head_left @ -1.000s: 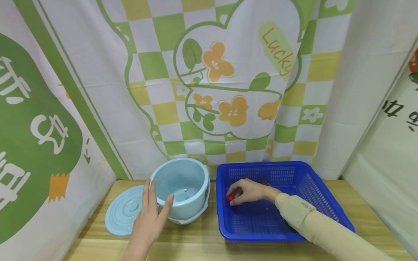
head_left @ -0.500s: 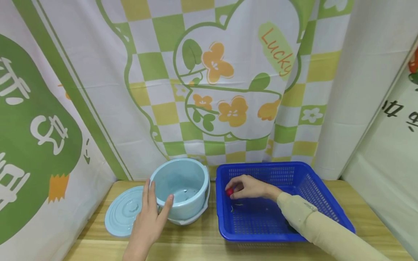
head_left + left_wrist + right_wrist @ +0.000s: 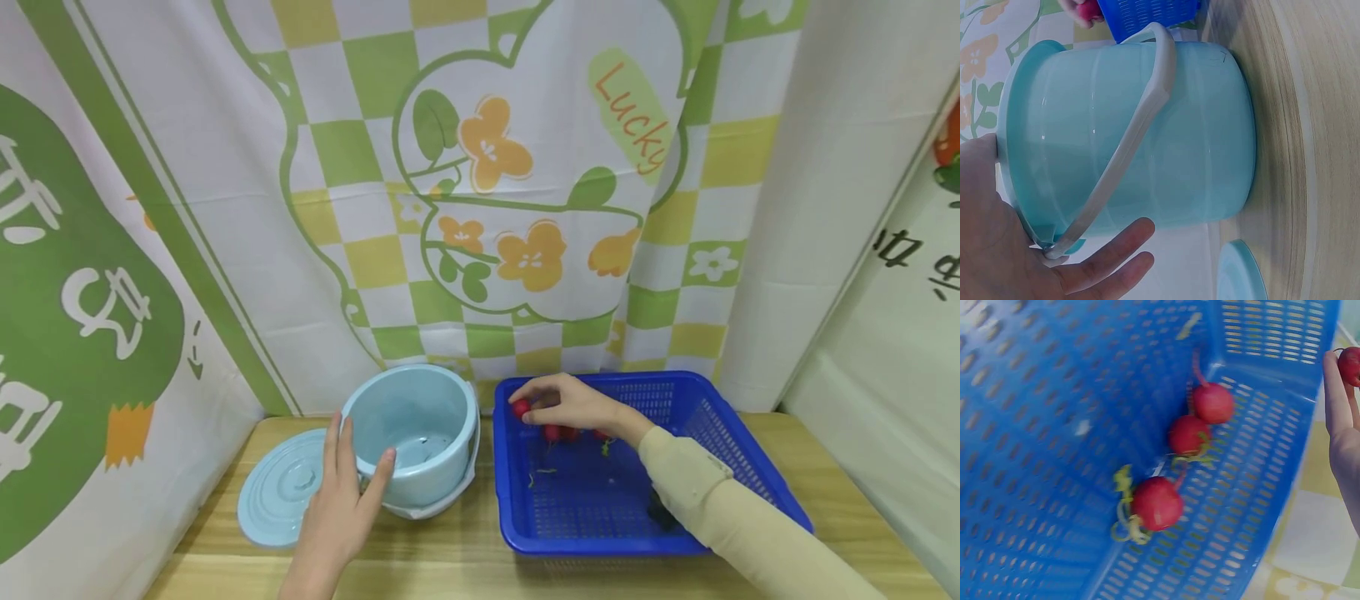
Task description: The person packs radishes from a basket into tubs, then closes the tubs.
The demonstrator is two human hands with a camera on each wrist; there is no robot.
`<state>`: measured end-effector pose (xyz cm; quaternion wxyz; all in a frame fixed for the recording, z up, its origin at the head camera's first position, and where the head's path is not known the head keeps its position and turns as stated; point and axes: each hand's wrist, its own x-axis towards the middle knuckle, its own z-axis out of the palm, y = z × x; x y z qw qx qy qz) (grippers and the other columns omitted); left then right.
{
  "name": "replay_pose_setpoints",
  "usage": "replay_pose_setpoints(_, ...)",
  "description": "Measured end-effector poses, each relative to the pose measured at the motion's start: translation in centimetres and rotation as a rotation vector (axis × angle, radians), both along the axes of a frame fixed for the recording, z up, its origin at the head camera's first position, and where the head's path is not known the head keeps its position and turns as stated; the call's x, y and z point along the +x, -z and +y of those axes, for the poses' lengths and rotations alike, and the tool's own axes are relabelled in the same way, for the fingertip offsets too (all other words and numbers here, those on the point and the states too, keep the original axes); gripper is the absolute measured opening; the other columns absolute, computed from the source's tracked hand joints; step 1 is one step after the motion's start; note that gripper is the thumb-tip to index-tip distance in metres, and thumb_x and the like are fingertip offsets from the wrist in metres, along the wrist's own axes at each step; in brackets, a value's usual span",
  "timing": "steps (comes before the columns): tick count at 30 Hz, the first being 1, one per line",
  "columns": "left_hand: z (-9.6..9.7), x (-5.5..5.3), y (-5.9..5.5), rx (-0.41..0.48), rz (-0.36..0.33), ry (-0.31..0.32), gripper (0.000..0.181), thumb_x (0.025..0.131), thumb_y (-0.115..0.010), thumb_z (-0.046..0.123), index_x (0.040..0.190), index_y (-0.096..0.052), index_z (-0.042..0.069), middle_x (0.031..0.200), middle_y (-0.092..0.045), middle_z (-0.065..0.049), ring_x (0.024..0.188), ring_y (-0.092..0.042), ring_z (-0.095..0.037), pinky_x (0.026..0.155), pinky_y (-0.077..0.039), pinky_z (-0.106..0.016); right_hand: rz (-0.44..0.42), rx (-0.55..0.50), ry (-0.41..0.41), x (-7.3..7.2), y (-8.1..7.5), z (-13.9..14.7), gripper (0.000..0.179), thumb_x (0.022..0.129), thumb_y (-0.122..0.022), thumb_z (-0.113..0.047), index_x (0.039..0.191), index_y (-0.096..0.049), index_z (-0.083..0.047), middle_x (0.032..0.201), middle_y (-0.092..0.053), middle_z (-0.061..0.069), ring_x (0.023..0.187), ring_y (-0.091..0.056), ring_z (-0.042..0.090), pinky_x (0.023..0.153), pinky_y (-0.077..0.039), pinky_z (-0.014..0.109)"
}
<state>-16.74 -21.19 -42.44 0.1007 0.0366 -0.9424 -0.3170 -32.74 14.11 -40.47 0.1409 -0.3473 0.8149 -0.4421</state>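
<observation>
My right hand (image 3: 577, 407) pinches a red radish (image 3: 521, 408) between thumb and fingertips, up at the left back corner of the blue basket (image 3: 585, 543). In the right wrist view the held radish (image 3: 1351, 366) shows past the basket's rim, and three more radishes, one of them a radish (image 3: 1157, 504) with a pale green stem stub, lie inside. My left hand (image 3: 337, 504) rests against the light blue bucket (image 3: 438, 483), thumb at the rim and fingers extended along its side. The left wrist view shows the bucket's pale handle (image 3: 1129, 147) hanging down across its wall.
A light blue round lid (image 3: 273, 492) lies on the wooden table (image 3: 465, 567) left of the bucket. Something dark (image 3: 662, 510) sits in the basket near my right sleeve. A patterned curtain (image 3: 525, 342) hangs right behind bucket and basket.
My right hand has lifted the radish up and back from low in the basket to its back left corner, uncovering other radishes. My left hand stays at the bucket.
</observation>
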Motion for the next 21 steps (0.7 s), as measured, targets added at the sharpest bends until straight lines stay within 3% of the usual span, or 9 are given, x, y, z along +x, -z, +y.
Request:
replay_pose_setpoints(6, 0.0, -0.1, 0.0, 0.001, -0.001, -0.003, 0.095, 0.107, -0.038, 0.069, 0.171, 0.001, 0.011, 0.177, 0.014, 0.000, 0.115, -0.062, -0.060, 0.082, -0.055, -0.071, 0.003, -0.013, -0.001, 0.3, -1.6, -0.4, 0.042, 0.101, -0.074, -0.023, 0.139, -0.070, -0.008, 0.133, -0.072, 0.005, 0.121, -0.069, 0.024, 0.105, -0.053, 0.043)
replay_pose_setpoints(21, -0.1, 0.0, -0.1, 0.007, 0.009, 0.006, 0.095, 0.107, -0.038, 0.070, 0.171, 0.000, 0.011, 0.177, 0.013, -0.001, 0.119, -0.059, -0.061, 0.083, -0.055, -0.072, -0.003, -0.102, -0.013, 0.8, -4.1, -2.3, 0.036, 0.099, -0.077, -0.020, 0.134, -0.073, -0.014, 0.133, -0.071, 0.006, 0.119, -0.068, 0.024, 0.101, -0.055, 0.041)
